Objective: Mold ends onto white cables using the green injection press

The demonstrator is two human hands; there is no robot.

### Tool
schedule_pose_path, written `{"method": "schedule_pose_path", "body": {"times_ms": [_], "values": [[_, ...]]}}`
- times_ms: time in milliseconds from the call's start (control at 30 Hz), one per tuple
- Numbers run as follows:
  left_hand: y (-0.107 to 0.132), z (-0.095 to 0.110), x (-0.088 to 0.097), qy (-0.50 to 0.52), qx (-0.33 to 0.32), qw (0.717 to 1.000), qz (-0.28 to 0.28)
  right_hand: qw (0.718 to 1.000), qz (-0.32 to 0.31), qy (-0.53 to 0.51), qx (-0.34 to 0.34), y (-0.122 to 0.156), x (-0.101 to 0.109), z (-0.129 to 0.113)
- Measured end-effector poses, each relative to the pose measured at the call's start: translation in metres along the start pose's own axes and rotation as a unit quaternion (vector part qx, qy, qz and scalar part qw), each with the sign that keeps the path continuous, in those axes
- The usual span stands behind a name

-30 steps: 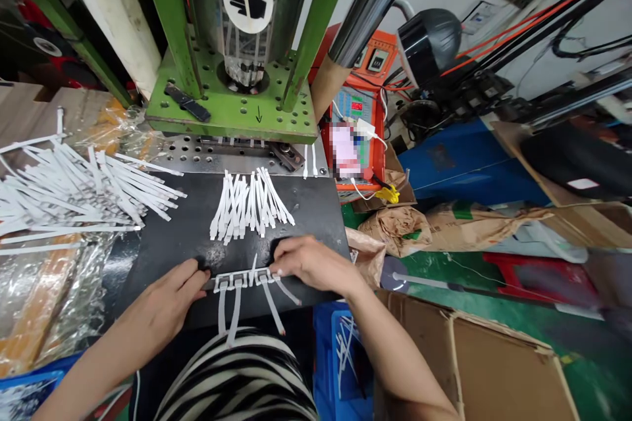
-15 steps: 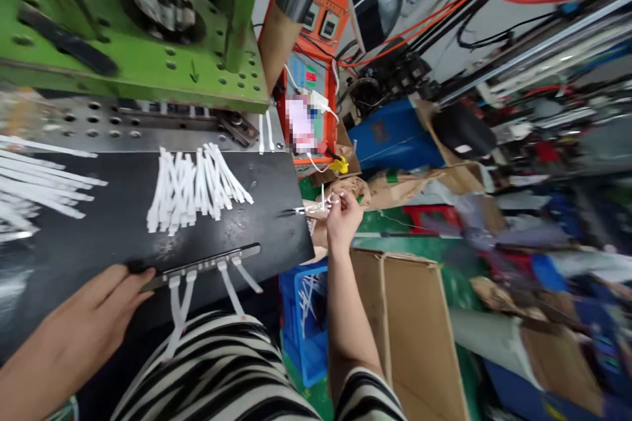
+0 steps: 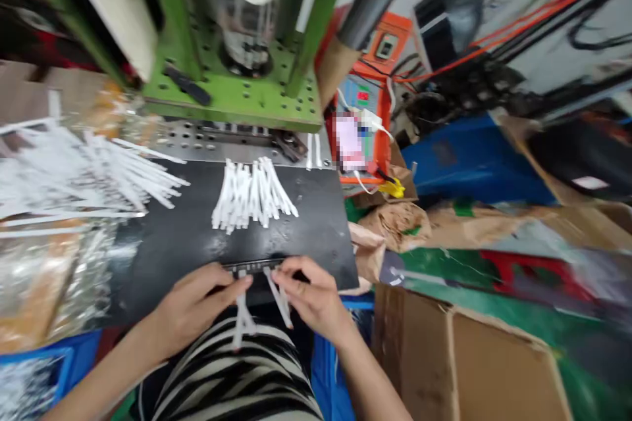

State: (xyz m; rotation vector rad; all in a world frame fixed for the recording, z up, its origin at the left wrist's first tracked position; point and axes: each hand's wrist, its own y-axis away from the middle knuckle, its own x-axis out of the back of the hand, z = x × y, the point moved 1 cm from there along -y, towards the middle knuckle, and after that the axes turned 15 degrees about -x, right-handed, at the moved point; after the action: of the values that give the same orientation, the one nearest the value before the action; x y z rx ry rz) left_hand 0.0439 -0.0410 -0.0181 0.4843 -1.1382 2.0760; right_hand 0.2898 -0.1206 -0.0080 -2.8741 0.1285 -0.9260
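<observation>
Several white strips (image 3: pixel 279 300) hang from the dark bar (image 3: pixel 257 266), which I see through the head feed near the middle of the front edge of the table (image 3: pixel 168 243). The left hand (image 3: pixel 197 299) has its grip closed around the bar's left end, thumb over a strip. At the right end, the fingertips of the right hand (image 3: pixel 316 296) sit close together, but blur keeps me from telling whether that grip pinches bar or strip. I judge this bar partway done: its strips hang in two groups, and both hands are busy there. Plenty seems left: a loose bunch (image 3: pixel 254 197) lies towards the back edge and a bigger heap (image 3: pixel 83 171) at the left edge, neither touched by a hand. Behind stands the green press (image 3: pixel 232 107).
</observation>
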Motion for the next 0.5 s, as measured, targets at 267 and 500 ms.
{"method": "schedule_pose_path", "body": {"times_ms": [267, 500], "values": [[-0.056, -0.010, 0.012, 0.028, 0.131, 0.985, 0.106, 0.986, -0.023, -0.086, -0.142, -0.066, 0.009, -0.009], [-0.096, -0.081, 0.023, -0.080, 0.251, 0.964, -0.023, 0.959, -0.072, 0.048, -0.269, -0.162, 0.015, 0.029]]}}
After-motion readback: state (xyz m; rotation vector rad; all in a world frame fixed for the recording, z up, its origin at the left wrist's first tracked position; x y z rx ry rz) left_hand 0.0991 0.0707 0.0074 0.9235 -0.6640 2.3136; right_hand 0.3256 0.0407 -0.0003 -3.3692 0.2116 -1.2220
